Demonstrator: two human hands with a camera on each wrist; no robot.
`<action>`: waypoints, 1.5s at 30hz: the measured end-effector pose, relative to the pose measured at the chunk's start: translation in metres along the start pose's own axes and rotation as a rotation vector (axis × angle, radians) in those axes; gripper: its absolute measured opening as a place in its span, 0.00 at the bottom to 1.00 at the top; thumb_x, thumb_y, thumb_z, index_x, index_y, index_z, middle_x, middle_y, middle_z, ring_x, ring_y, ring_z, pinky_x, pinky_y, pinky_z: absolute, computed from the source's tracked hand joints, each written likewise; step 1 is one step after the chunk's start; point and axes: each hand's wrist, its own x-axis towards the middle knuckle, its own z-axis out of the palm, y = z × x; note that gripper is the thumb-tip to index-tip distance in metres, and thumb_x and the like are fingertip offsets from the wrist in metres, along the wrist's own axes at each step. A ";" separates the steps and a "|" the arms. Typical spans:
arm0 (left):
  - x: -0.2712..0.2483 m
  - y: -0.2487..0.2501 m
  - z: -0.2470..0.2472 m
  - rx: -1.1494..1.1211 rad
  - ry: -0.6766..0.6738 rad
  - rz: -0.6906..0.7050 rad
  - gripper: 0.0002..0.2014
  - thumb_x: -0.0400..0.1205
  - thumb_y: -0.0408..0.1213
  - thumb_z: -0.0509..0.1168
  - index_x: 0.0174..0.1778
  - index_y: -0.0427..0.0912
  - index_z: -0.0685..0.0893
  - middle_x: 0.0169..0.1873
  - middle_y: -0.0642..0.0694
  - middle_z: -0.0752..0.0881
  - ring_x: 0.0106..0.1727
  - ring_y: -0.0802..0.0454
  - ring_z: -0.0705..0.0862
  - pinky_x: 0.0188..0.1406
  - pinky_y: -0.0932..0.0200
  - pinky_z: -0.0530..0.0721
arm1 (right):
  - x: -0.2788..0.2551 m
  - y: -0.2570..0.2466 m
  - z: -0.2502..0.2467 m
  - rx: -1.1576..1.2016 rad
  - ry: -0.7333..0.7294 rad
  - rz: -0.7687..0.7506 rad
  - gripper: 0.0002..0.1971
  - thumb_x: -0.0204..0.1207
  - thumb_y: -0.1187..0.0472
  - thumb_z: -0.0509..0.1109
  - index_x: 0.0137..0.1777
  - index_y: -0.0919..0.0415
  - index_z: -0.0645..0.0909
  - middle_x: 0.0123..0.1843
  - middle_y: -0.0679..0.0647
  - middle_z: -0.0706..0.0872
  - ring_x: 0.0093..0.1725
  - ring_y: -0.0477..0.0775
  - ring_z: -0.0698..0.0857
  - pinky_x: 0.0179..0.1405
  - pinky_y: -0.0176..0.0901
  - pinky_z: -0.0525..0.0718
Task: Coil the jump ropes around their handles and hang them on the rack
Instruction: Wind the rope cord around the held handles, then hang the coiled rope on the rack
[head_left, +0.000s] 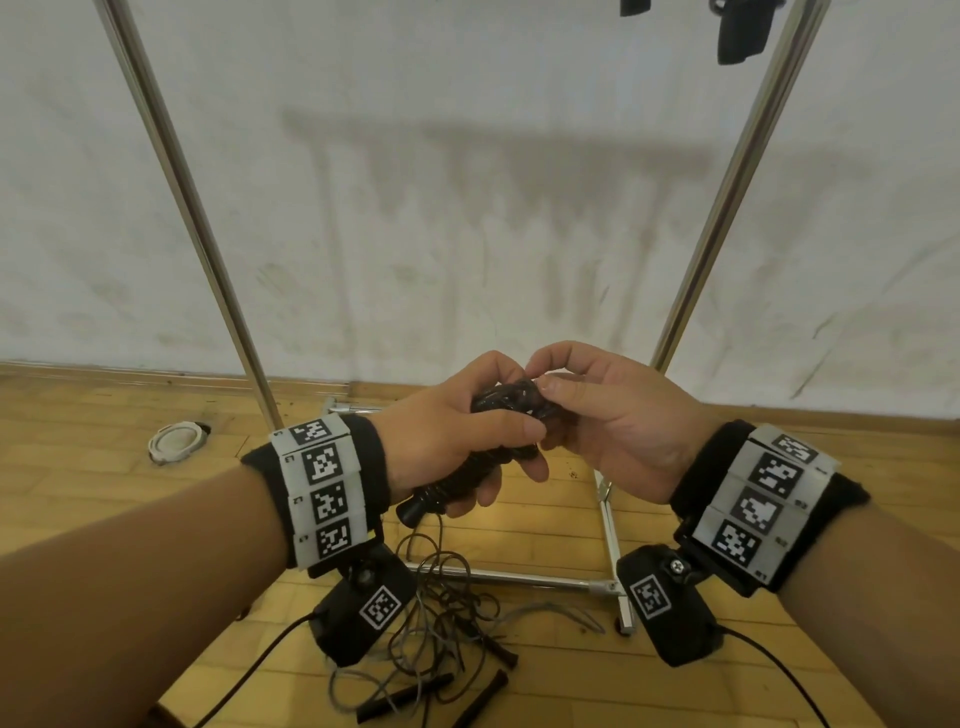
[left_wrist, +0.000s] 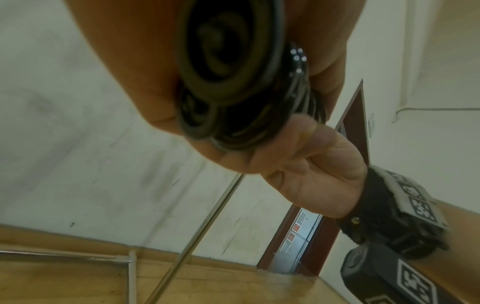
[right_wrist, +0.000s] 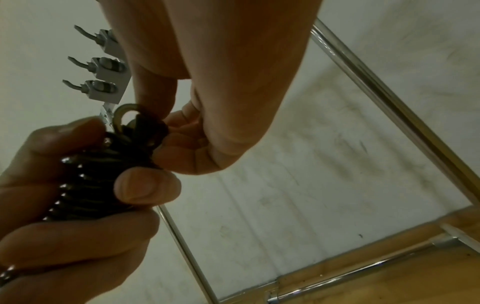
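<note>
My left hand (head_left: 452, 441) grips a black jump rope bundle (head_left: 511, 402), cord wound tightly round its handles (head_left: 421, 506). In the left wrist view the handles' round ends (left_wrist: 226, 61) fill the top of the picture. My right hand (head_left: 582, 410) pinches the cord's end loop (right_wrist: 127, 115) at the top of the coil (right_wrist: 103, 176). The chrome rack (head_left: 208, 234) stands right behind my hands, and its grey hooks (right_wrist: 103, 70) show in the right wrist view. More ropes (head_left: 441, 623) lie tangled on the floor below, with loose dark handles (head_left: 483, 696).
Black items (head_left: 740, 31) hang from the rack's top at upper right. The rack's base bars (head_left: 608, 525) run across the wooden floor under my hands. A white round object (head_left: 176, 441) lies on the floor at left. A white wall stands close behind.
</note>
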 end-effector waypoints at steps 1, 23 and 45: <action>0.001 0.000 -0.001 -0.027 0.007 0.010 0.13 0.79 0.46 0.79 0.47 0.63 0.80 0.51 0.28 0.92 0.24 0.44 0.85 0.19 0.56 0.82 | 0.001 -0.001 -0.002 0.016 0.011 0.000 0.06 0.85 0.70 0.64 0.58 0.65 0.80 0.48 0.68 0.82 0.40 0.60 0.79 0.40 0.50 0.81; 0.009 -0.004 -0.027 -0.011 0.294 -0.144 0.14 0.87 0.46 0.67 0.63 0.43 0.78 0.58 0.33 0.93 0.27 0.42 0.86 0.20 0.55 0.82 | -0.006 -0.012 -0.017 -0.029 0.055 -0.096 0.15 0.80 0.76 0.67 0.64 0.70 0.86 0.41 0.59 0.83 0.33 0.53 0.81 0.38 0.46 0.90; -0.001 0.002 -0.006 -0.159 -0.091 -0.246 0.19 0.86 0.49 0.64 0.62 0.35 0.81 0.52 0.35 0.89 0.29 0.46 0.85 0.16 0.60 0.82 | 0.000 -0.030 -0.025 -0.251 -0.185 -0.190 0.17 0.66 0.57 0.79 0.52 0.65 0.89 0.43 0.62 0.92 0.29 0.52 0.84 0.25 0.40 0.82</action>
